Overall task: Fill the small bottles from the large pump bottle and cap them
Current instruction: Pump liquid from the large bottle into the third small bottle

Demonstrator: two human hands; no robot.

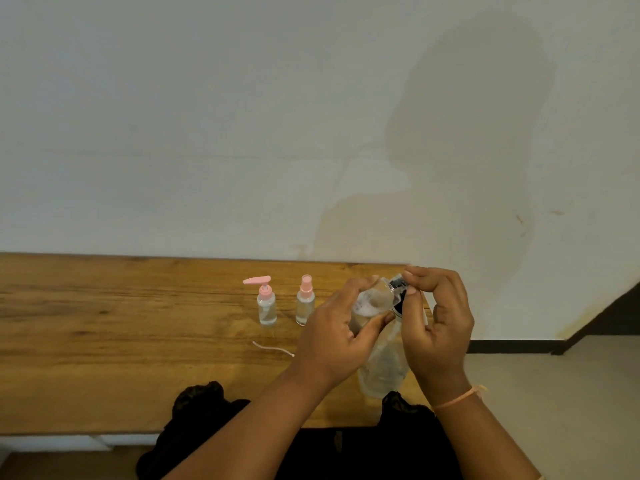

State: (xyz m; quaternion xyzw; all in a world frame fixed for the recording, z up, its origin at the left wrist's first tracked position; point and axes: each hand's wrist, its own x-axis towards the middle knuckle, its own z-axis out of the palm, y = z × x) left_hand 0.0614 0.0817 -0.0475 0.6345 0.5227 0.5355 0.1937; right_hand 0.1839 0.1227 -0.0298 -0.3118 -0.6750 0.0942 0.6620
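Left hand (343, 327) is curled round a small bottle (372, 303), held in the air and tilted with its mouth up and to the right. There's clear liquid with some foam inside. Right hand (436, 317) pinches the cap (397, 284) at the mouth between thumb and fingertips. Can't tell whether the threads are engaged yet.

The large bottle (381, 365) stands on the tabletop (104, 323) right under both hands, near the right end. Its top is mostly hidden behind the hands.

Two more small bottles stand upright further back and to the left, both capped and holding liquid: the pump-top bottle (266, 306) and the spray-top bottle (305, 303). A loose white tube (273, 348) lies in front of them.

Risks as I read it:
- The tilt and the unseated cap could let liquid run out of the neck onto the fingers.
- Starting the cap at an angle could cross-thread it, so it leaks later.
- Wet fingers could slip and drop the cap.
- A wrist coming down could clip the large bottle and tip it off the end.
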